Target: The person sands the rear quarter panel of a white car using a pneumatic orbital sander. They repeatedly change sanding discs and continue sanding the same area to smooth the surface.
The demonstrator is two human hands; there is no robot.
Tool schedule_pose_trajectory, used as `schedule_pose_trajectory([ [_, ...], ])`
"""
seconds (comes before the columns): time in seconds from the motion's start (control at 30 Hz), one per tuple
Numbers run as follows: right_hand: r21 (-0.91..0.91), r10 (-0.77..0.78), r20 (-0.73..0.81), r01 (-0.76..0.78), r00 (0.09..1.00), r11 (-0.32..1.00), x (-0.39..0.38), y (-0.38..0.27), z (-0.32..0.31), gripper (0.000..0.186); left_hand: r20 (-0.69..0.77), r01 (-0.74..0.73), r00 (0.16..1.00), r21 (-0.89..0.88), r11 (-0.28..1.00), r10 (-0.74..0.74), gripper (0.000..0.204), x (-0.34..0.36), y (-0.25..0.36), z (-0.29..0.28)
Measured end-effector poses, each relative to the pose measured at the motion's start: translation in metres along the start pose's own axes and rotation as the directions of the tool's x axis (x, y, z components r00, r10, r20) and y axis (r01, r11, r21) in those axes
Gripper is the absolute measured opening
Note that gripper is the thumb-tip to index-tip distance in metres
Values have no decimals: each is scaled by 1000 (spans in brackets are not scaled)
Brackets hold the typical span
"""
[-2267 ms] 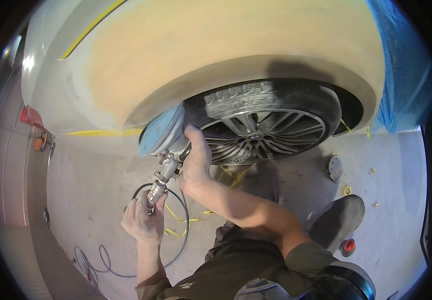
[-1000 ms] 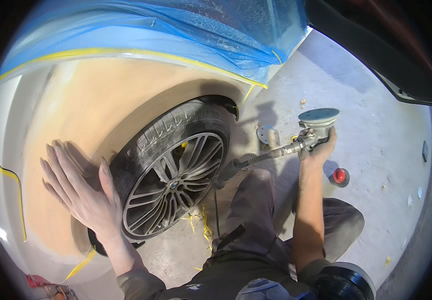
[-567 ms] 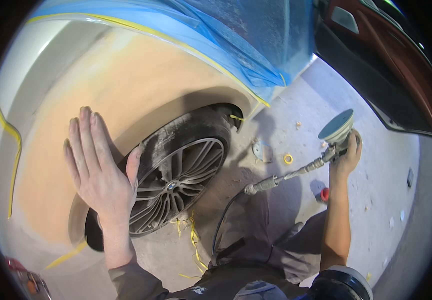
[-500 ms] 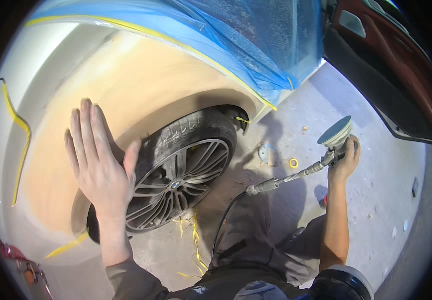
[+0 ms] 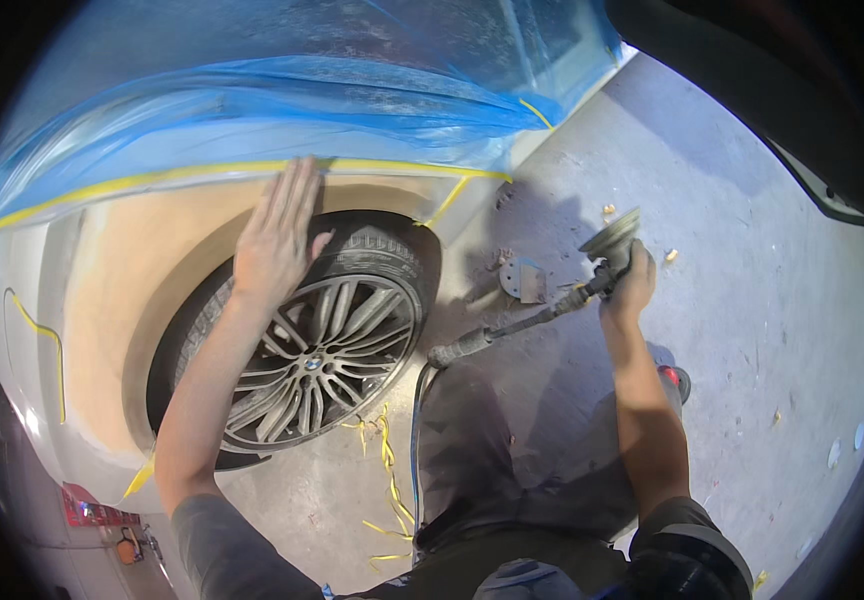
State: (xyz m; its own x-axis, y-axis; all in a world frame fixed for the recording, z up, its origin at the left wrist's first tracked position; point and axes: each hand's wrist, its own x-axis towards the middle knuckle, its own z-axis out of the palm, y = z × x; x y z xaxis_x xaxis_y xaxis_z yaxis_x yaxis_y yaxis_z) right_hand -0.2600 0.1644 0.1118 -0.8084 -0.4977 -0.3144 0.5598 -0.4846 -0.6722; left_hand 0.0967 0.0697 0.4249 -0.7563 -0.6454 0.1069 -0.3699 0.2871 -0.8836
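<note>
My left hand lies flat, fingers stretched, on the tan, sanded-looking fender of a car, just above the wheel arch. Its fingertips reach the yellow masking tape along the fender's upper edge. Below that hand is the wheel with its dark tyre and spoked rim. Off to the right, my right hand grips a round-pad air sander, held over the floor away from the car. The sander's pad is tilted and slightly blurred. An air hose runs from it toward my legs.
Blue masking film covers the car above the tape. A perforated sanding disc lies on the floor by the wheel, and torn yellow tape strips lie nearer me. A dark panel juts in at upper right.
My left hand has slid up and right across the fender to the tape line. My right hand has shifted left with the sander. The view has turned and moved.
</note>
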Motion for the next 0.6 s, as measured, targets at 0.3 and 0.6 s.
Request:
schedule_pose_trajectory([
  [0.3, -148, -110, 81, 121, 991, 982, 1, -1, -2, 21, 274, -409, 906, 366, 836, 323, 91, 97, 143, 72],
  [0.6, -276, -89, -9, 83, 996, 957, 22, 12, -22, 29, 179, -321, 942, 240, 916, 283, 89, 79, 92, 46],
])
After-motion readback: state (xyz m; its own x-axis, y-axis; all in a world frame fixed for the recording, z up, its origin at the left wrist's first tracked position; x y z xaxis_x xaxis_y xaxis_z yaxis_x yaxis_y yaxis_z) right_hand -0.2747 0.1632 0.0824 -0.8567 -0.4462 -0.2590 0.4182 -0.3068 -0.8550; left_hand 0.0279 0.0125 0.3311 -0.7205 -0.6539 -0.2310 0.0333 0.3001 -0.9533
